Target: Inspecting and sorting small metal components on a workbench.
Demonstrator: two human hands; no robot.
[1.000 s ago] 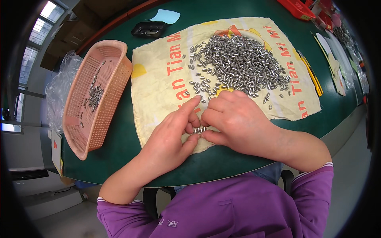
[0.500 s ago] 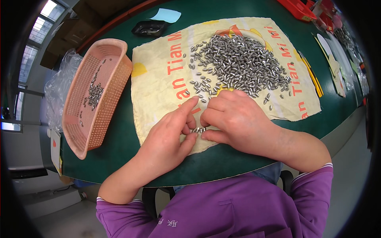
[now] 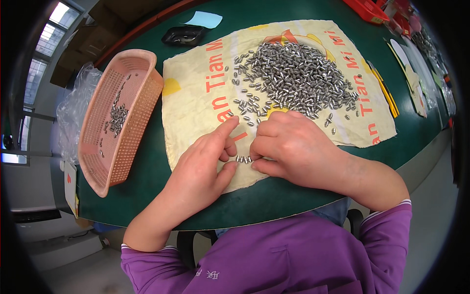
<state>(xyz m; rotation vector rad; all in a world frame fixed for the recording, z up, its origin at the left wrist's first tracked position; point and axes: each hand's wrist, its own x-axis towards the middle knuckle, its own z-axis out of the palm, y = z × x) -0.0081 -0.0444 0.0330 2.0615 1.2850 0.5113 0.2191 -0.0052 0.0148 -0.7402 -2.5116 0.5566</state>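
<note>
A short row of small silver metal pieces (image 3: 243,159) lies on the cream printed cloth (image 3: 193,117) between my hands. My right hand (image 3: 289,144) has its thumb and fingers closed at the right end of this row; the curled fingers partly hide what is pinched. My left hand (image 3: 203,159) is just left of the row, index finger stretched forward and thumb apart from the other fingers, with nothing seen in it. Beyond both hands spreads a large heap of the same oval metal pieces (image 3: 298,73), with loose ones scattered along its left and near edges.
On the left stands a pink perforated plastic basket (image 3: 139,120) holding a small cluster of metal pieces, beside crumpled clear plastic (image 3: 73,115). A black tray (image 3: 183,36) and light blue paper (image 3: 204,19) lie at the back. A red bin (image 3: 367,11) is at far right.
My left hand has drawn back slightly to the left, its thumb coming away from the row of metal pieces, which now shows more. My right hand stays nearly in place.
</note>
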